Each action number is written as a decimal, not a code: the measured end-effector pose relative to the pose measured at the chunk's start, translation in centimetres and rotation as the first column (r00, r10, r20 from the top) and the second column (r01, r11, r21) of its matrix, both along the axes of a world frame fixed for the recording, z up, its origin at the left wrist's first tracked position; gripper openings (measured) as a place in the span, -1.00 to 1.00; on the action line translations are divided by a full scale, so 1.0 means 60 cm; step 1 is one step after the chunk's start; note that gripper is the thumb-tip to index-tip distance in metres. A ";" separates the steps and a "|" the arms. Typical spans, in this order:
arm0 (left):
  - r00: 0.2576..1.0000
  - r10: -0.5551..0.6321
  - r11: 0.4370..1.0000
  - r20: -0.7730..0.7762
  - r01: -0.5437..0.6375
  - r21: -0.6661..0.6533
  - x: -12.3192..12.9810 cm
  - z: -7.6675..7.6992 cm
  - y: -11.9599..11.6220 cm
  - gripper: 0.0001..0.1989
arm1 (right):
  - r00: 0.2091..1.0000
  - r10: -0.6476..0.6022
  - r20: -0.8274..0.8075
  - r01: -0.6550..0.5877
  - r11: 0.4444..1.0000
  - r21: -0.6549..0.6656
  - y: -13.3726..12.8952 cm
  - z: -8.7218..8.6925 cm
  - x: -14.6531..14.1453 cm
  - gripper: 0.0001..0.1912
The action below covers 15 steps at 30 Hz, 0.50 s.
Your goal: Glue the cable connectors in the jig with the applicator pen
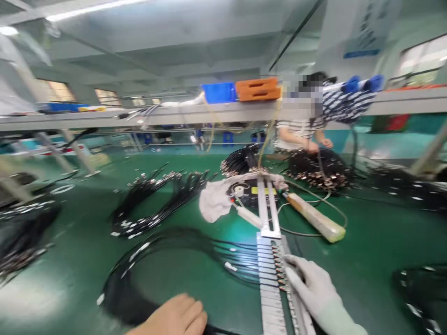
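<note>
My bare left hand [179,316] is closed at the bottom edge of the view, its fingers curled round a black cable [223,331]. Beside it lies a looped bundle of black cables [122,293]. Several of those cables run right into the slots of a long metal slotted fixture [270,298], their copper-coloured ends [278,265] in a row. At the fixture's right side is my right hand [310,284] in a white glove, thumb and fingers bent against the rail. Whatever they pinch is hidden.
Behind the fixture are a white cloth [214,200], a small black device [244,191] and a tape-wrapped bar [314,216] with a cord. More cable bundles [139,209] lie on the green table [80,251]. Across it, a person in a striped top [284,132] handles cables.
</note>
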<state>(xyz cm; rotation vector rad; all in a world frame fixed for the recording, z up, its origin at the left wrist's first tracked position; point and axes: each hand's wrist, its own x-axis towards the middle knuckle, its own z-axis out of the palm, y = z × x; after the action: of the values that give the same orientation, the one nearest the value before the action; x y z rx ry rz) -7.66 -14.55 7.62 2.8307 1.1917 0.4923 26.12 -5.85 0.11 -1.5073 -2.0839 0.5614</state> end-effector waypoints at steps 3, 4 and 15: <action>0.994 0.022 0.998 -0.107 -0.029 -0.060 -0.018 -0.030 -0.094 -0.53 | 1.000 0.022 0.016 -0.021 0.999 -0.050 0.016 -0.016 0.013 -0.47; 0.990 0.066 0.994 -0.121 -0.076 -0.079 -0.025 -0.030 -0.101 -0.48 | 0.999 0.024 0.029 -0.022 0.998 -0.067 0.021 -0.020 0.017 -0.46; 0.468 0.875 0.478 -0.126 -0.876 0.064 -0.278 0.020 0.162 -0.69 | 0.996 0.000 0.091 0.010 0.994 -0.105 0.047 -0.081 0.060 -0.43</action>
<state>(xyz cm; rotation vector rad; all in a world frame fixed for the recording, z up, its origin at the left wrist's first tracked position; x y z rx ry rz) -24.33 -4.84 8.83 1.9845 2.6516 0.2587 29.73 -3.02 -4.72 -1.6251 -2.1484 0.6206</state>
